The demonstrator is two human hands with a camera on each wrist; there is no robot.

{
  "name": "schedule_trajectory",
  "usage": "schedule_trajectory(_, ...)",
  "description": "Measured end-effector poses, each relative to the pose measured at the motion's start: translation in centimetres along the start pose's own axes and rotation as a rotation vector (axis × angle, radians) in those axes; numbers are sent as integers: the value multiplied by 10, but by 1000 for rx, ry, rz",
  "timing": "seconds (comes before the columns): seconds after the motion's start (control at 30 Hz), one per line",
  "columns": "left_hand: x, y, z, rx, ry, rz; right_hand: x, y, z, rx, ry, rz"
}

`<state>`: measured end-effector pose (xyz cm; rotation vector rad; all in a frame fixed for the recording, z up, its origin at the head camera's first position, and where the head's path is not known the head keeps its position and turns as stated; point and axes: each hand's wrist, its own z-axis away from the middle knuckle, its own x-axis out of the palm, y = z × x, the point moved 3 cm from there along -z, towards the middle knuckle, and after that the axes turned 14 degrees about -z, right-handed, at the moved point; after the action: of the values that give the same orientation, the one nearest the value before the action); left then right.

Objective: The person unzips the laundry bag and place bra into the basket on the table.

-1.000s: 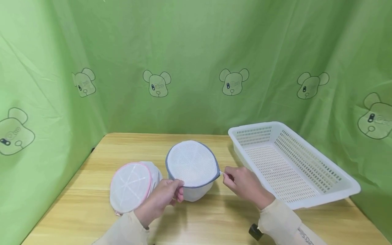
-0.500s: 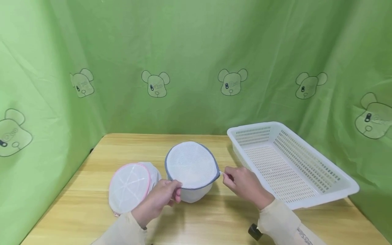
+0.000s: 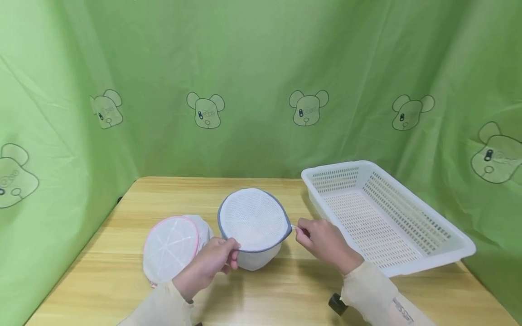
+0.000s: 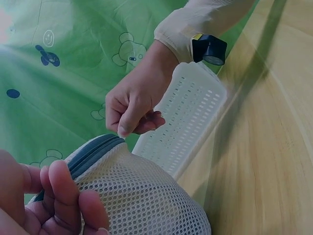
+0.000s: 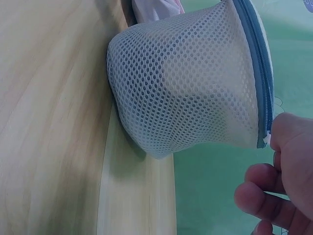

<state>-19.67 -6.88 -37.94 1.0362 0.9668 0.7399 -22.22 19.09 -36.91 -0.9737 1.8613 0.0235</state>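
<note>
Left grip [image 3: 214, 259] on blue-rimmed bag [image 3: 253, 219] between pink-rimmed bag [image 3: 170, 248] and basket [image 3: 369, 224]

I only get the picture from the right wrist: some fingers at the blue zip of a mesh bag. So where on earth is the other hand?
Observer: The left hand is pinching the rim of the mesh bag, at the near left in the head view.
Visitor: Oh! And is there anything off to the bag's right?
Observer: Yes, a white basket with slotted walls.
Visitor: What's that pale thing with a bit of pink at the top of my picture?
Observer: It looks like the pink-rimmed bag; the head view shows pale lines fanning out across its round face.
</note>
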Motion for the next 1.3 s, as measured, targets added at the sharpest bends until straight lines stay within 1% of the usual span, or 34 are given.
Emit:
schedule_trajectory(0.17,-2,0,-2,-8,16,-3,-1,-2,0,10,-3,-7)
schedule_trajectory(0.33,-6,-1,-2,-24,49,17,-1,-7,2,3,6,-21)
schedule_trajectory(0.53,-9,-1,-4,-38,69,63,-1,-11,4,-34,32,-20)
schedule_trajectory(0.63,-9,-2,-4,-46,76,98,-1,-14,5,-59,35,-50)
schedule_trajectory(0.73,-8,-2,-4,-50,98,143,0,-18,5,-91,48,-75)
schedule_trajectory(0.8,-7,-2,-5,-51,115,167,1,-20,5,-118,57,-76)
schedule_trajectory(0.93,-4,0,-6,-52,131,177,2,-25,4,-155,60,-85)
schedule_trajectory(1.17,7,3,-8,-40,109,161,5,-32,5,-142,17,-69)
schedule_trajectory(1.3,14,5,-11,-32,96,134,7,-38,3,-148,5,-85)
